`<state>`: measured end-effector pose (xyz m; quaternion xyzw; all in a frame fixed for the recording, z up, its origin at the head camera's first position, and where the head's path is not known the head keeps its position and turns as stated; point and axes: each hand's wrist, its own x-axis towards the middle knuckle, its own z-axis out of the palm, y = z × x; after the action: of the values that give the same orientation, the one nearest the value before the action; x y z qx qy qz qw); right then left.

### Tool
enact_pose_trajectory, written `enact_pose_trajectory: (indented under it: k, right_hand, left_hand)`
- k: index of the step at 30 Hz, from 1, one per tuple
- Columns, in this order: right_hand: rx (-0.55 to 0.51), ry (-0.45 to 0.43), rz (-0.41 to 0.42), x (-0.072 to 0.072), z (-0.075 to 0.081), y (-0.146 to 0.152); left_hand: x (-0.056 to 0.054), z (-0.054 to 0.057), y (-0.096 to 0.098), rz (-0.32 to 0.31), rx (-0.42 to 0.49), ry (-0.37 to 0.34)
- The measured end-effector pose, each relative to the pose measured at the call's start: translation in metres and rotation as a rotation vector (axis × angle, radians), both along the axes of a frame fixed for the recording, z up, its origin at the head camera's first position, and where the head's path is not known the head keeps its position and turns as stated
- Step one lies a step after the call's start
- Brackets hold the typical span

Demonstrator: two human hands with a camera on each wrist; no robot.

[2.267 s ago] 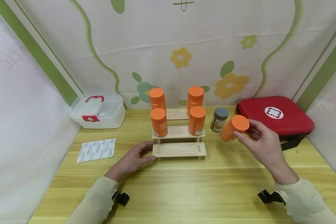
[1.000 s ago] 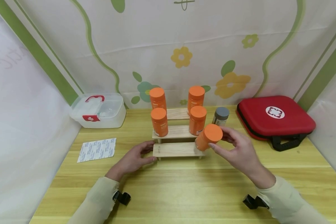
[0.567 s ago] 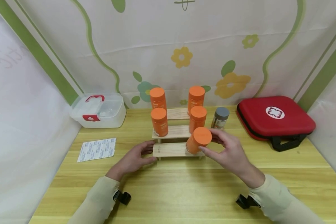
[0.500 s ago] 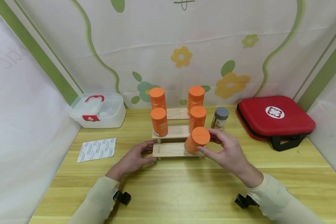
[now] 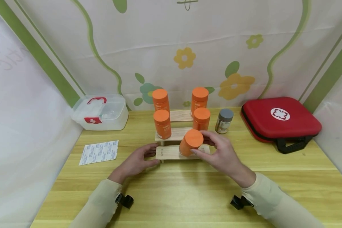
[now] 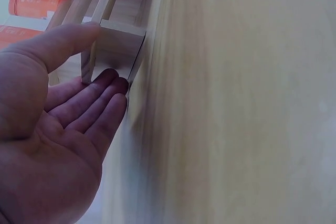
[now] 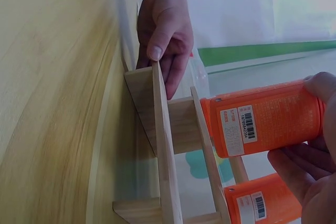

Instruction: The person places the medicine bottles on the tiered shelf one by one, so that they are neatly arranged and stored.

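My right hand [image 5: 220, 155] grips an orange jar [image 5: 191, 142] near its lid, thumb in front and fingers behind. The jar leans, lid to the right, close over the lowest step of a wooden tiered rack [image 5: 168, 153]; its barcode label [image 7: 247, 124] faces the right wrist camera. At the rack's left end, my left hand [image 5: 136, 160] holds the lowest step's edge between thumb and fingertips; the left wrist view shows the thumb [image 6: 79, 38] against the board. Two orange jars, one of them the left jar [image 5: 162, 125], stand on the middle step, and two on the top step.
A grey-lidded jar [image 5: 224, 121] stands right of the rack, beside a red first-aid case [image 5: 282, 118] with a black handle. To the left are a clear plastic box [image 5: 111, 117] with a red clasp and a blister pack [image 5: 99, 153] lying flat. A patterned cloth backs the table.
The right hand has carried the orange jar leftward from beside the grey-lidded jar to over the lowest step. The left hand has stayed at the rack's end.
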<state>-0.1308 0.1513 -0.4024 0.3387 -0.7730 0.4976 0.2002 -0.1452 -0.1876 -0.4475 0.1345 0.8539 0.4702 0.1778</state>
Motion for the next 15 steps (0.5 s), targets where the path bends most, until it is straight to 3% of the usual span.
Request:
enact_pose_trajectory:
  k: [15]
  right_hand:
    - [0.010, -0.076, 0.025, -0.006, -0.006, -0.022]
  left_hand:
    - [-0.001, 0.000, -0.002, 0.007, -0.005, -0.018]
